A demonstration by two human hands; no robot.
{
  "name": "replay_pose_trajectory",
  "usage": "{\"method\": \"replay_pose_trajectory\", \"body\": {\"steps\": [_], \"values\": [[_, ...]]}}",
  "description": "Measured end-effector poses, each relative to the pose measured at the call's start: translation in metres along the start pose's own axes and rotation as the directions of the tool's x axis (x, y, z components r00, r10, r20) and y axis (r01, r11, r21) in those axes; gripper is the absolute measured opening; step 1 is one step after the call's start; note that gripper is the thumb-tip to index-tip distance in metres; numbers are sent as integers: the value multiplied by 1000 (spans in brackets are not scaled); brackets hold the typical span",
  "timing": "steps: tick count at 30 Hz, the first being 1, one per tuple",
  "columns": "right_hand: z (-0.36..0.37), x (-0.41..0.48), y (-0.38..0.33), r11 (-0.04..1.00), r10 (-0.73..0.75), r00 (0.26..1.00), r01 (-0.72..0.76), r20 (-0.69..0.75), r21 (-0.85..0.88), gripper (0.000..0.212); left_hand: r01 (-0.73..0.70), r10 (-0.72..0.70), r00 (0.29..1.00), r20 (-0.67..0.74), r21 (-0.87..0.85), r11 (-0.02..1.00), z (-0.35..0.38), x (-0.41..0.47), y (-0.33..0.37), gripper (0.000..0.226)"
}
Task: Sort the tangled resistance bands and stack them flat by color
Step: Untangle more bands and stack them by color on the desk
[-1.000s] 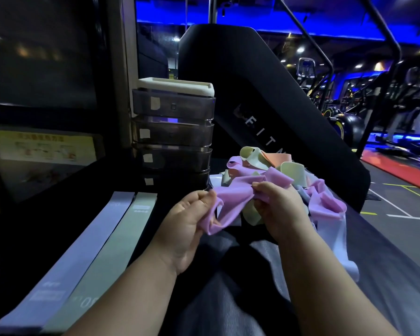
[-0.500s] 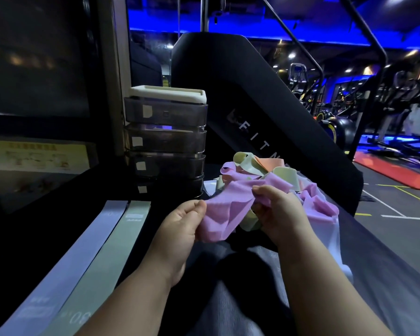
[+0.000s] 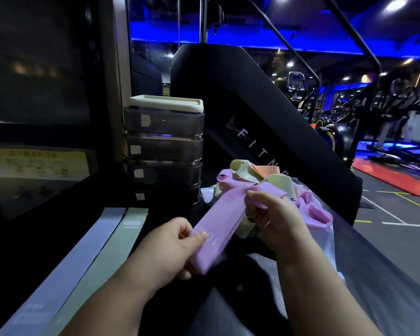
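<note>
Here, in the head view, the left hand grips the near end of a flat lilac-purple rubber resistance band, thumb on top and curled fingers beneath, with pale printed lettering showing just beside the thumb. The right hand pinches the far end of the same strip, where the rubber bunches and folds over the fingertips, so the band runs slanted between the two hands and is held up off the dark worktop. Just behind the right hand sits the tangled heap of bands — pale green loops, a peach-orange strip and pink folds wound into one another — resting on a translucent white plastic bag whose edge hangs toward the near side. The purple strip's far end touches this heap; whether it is caught in it I cannot tell. At the left, well apart from the heap, two bands lie flat and straight side by side with their long edges touching: a lavender-grey band on the outside and a sage-green band next to it, each with a small white label. Behind them stands a stack of smoky translucent drawers topped by a cream lid, and beyond it a black slanted panel with white letters.
</note>
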State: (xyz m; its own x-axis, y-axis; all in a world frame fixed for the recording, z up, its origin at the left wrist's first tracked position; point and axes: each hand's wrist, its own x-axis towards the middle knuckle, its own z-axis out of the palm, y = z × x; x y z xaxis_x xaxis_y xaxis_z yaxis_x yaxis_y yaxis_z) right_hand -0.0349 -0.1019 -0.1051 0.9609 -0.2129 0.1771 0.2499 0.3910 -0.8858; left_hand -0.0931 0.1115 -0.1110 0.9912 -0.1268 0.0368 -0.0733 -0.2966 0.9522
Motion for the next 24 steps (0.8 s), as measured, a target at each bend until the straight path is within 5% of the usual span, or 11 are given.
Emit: {"method": "replay_pose_trajectory", "body": {"steps": [3,6,18,24], "values": [[3,-2,1,999,32,999,-32,40,0,17,4,-3,1000,-9,138,990,-7,-16,-2,31],[12,-8,4,997,70,993,-71,90,11,29,15,-13,1000,-13,133,991,-14,-31,-4,31],[35,-16,19,926,262,951,-296,163,236,17,-6,21,998,-66,222,975,-62,-84,-12,32],[48,-14,28,955,274,961,-269,-30,124,13,2,10,999,-43,258,966,-82,-100,-17,25]]}}
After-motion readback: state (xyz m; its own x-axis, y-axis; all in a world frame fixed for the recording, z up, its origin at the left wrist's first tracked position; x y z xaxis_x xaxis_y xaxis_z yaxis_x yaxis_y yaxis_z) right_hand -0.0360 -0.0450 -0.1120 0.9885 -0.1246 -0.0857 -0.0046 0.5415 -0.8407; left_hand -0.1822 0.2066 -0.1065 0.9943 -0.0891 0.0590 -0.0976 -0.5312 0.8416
